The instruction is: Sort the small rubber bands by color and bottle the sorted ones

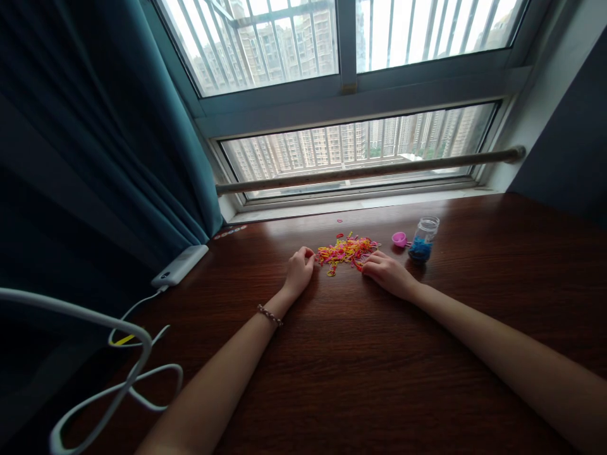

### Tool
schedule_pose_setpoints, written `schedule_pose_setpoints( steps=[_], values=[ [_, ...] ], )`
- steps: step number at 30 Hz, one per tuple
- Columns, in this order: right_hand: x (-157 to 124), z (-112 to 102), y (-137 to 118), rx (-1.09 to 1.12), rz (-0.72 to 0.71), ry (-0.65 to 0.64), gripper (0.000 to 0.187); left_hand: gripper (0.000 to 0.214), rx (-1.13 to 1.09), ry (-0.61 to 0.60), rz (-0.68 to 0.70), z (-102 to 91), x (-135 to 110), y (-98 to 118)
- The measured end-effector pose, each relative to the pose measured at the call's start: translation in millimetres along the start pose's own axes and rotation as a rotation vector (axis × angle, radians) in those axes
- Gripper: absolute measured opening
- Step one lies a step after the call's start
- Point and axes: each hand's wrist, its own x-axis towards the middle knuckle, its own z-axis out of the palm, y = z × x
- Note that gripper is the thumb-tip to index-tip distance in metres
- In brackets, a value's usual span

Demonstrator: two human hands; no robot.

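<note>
A pile of small rubber bands (346,250), pink, yellow and orange, lies on the dark wooden table (332,373) near the window. My left hand (298,272) rests at the pile's left edge with its fingers curled in; whether it holds anything is hidden. My right hand (386,272) lies at the pile's right edge, fingers bent and touching the bands. A beaded bracelet (269,315) is on my left wrist. To the right of the pile stand a small glass jar (423,239) with blue bands in it and its pink lid (399,239).
A white power bank (180,265) lies at the table's left edge with a white cable (128,379) looping off it. A teal curtain (104,139) hangs on the left. A single loose band (339,221) lies near the window sill rail (370,172).
</note>
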Motion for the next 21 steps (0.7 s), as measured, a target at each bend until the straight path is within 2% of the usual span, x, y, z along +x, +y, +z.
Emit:
schedule_pose_setpoints(
  steps=[6,10,17,19,21],
  values=[
    [0,4,2,0.01,0.049,-0.006,0.015,0.011,-0.152,-0.012,0.075,-3.4,-3,9],
    [-1,6,3,0.046,0.091,0.003,0.01,0.012,-0.214,-0.086,0.136,-7.0,-7,15],
    [-1,3,0,0.068,0.14,-0.007,0.009,0.015,-0.206,-0.289,0.453,-8.0,-32,50],
    [-1,3,0,0.08,0.159,-0.002,0.01,0.015,-0.233,-0.331,0.461,-6.8,-36,58],
    [-2,3,0,0.096,0.18,0.014,0.01,0.014,-0.262,-0.287,0.388,-5.5,-36,58]
  ],
)
